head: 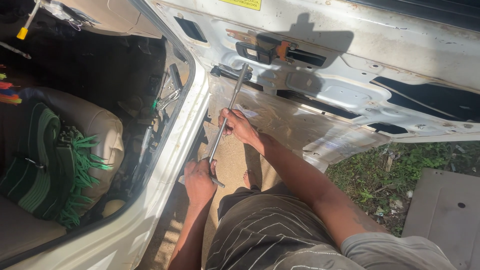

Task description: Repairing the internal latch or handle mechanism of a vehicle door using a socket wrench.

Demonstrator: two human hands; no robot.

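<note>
Both hands grip the long wrench, left hand clamping its handle end, right hand steadying mid-shaft so its tip stays seated near the car door front edge.

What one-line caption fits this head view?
Both hands, left hand low and right hand higher, grip a long metal socket wrench reaching into the stripped white car door.

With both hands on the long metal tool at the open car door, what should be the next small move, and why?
Probably turn the handle end with the left hand while the right hand steadies the shaft. The long socket wrench already has its tip at a fitting on the bare inner door panel, near the black inside handle, so it seems seated and ready for a turn.
</note>
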